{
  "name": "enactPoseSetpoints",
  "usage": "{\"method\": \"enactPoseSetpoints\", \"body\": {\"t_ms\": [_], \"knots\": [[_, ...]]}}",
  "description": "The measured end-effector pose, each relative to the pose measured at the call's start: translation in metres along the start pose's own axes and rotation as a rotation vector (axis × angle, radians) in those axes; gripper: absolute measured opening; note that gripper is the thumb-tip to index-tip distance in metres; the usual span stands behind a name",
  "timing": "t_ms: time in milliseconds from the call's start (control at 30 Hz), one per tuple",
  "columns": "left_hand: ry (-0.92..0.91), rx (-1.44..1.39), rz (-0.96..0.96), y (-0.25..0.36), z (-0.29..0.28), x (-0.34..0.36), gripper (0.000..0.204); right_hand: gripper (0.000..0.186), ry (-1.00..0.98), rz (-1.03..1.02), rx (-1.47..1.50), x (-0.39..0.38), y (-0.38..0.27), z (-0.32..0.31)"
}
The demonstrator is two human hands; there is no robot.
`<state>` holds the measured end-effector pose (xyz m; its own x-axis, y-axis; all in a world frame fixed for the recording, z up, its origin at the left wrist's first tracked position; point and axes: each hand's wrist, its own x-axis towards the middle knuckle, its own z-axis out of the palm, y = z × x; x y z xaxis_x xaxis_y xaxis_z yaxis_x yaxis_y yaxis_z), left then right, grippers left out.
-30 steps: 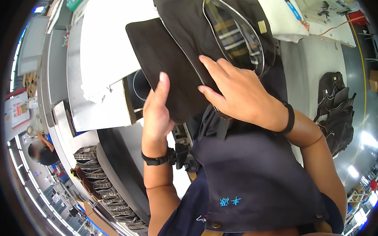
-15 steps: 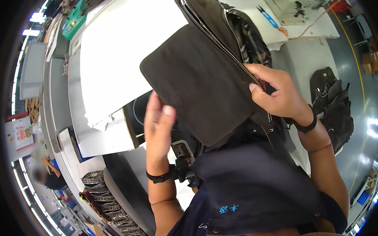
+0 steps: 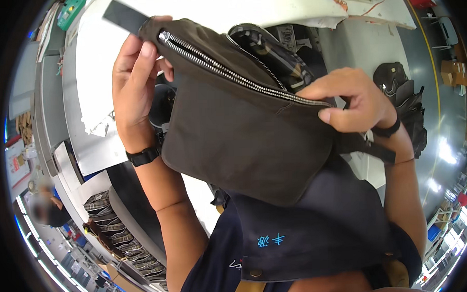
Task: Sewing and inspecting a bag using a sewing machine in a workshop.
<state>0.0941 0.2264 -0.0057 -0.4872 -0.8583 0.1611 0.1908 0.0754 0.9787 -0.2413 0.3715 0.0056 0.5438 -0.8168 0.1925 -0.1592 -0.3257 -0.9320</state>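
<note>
Bag [image 3: 249, 145] held up, seen across the surface's [image 3: 98, 68] near edge; its lower edge overlaps the apron [image 3: 318, 220]. Left hand [image 3: 134, 82] pinching the bag's upper left corner, beside a dark tab [image 3: 123, 17]. Right hand [image 3: 356, 100] gripping the zip's [image 3: 241, 81] right end between thumb and fingers. Teeth parted at left.

The bag [image 3: 248, 140] is dark brown, its zip [image 3: 260, 88] silvery, the apron [image 3: 308, 231] dark navy, the stacked pieces [image 3: 118, 232] plaid.
</note>
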Motion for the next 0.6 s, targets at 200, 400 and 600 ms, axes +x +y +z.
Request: {"method": "enactPoseSetpoints", "body": {"t_ms": [200,400,600], "knots": [[0.252,0.314,-0.143,0.019,-0.007,-0.071,0.039,0.034,-0.056,0.215,0.052,0.002,0.033,0.006],[0.377,0.723,-0.126,-0.023,-0.005,-0.097,0.024,0.026,0.076,0.055,-0.466,0.013,0.083,0.025],[0.437,0.571,-0.176,-0.022,-0.004,-0.110,0.034,0.025,0.131,0.019,-0.495,0.009,0.093,0.035]]}}
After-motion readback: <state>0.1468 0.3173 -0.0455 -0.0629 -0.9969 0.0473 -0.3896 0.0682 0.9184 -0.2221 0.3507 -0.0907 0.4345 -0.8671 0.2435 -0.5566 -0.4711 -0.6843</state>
